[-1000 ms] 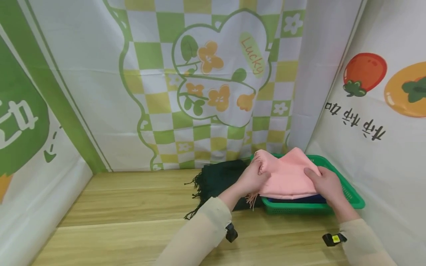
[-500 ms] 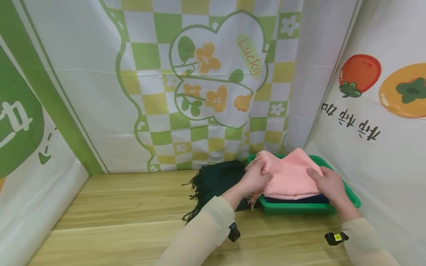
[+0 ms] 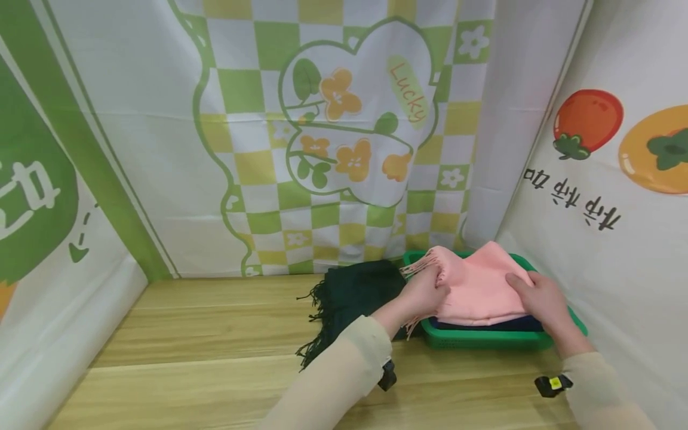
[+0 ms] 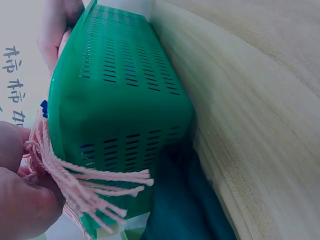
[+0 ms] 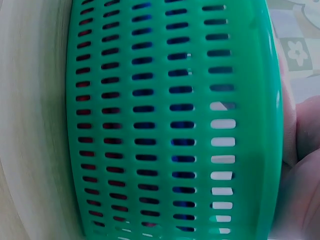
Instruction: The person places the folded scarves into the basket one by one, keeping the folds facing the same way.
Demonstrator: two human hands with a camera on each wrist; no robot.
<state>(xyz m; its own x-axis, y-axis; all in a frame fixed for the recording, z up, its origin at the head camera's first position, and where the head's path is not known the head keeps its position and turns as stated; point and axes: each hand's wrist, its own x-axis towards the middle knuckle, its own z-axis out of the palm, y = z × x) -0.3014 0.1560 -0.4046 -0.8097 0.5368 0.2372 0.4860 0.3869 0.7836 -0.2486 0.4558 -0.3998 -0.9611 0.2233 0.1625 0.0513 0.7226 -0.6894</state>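
A folded pink scarf [image 3: 478,289] with fringed ends lies over the green basket [image 3: 486,340] in the head view. My left hand [image 3: 427,294] pinches its fringed left end. At the scarf's right side my right hand [image 3: 544,303] grips the folded edge, thumb on top. Beneath the scarf, dark navy cloth [image 3: 518,323] shows inside the basket. Pink tassels [image 4: 100,187] hang outside the basket wall in the left wrist view. The right wrist view has the slotted green wall [image 5: 165,120] with dark blue and reddish cloth behind the slots.
A dark green fringed scarf [image 3: 357,292] lies on the wooden table [image 3: 215,334], against the basket's left side. Behind stands a checkered printed curtain [image 3: 344,149]. A white printed wall [image 3: 607,269] rises close to the basket's right side.
Both hands have shifted slightly to the right, carrying the pink scarf with them, so it sits further over the basket. The basket and dark green scarf stay in place.
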